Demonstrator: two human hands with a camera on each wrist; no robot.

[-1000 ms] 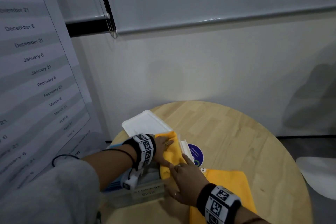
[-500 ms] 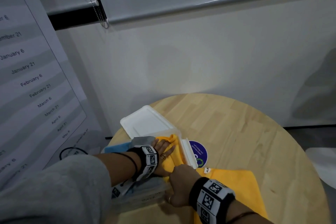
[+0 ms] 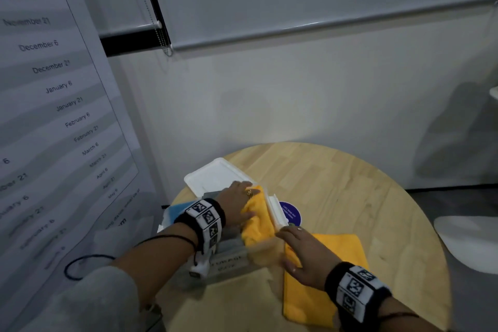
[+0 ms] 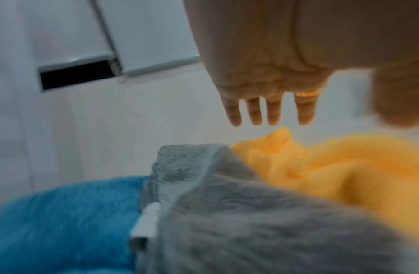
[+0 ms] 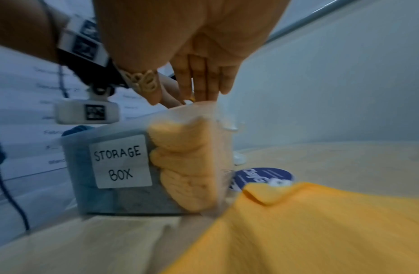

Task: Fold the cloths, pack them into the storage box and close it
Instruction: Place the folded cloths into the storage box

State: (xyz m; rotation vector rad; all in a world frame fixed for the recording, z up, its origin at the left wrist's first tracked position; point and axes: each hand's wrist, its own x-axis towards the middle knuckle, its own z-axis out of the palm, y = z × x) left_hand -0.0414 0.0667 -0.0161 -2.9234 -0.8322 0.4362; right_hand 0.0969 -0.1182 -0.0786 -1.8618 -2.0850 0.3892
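Packing the yellow cloth
Low in the frame, the left hand (image 3: 237,201) lies flat, fingers straight, on the yellow cloth (image 3: 258,221) in the box (image 5: 138,166); the right hand (image 3: 301,250), fingers relaxed, touches the box's corner.

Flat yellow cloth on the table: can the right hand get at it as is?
Probably yes. The right hand hovers over the flat yellow cloth's near edge beside the clear plastic storage box, fingers straight, holding nothing, nothing lying between.
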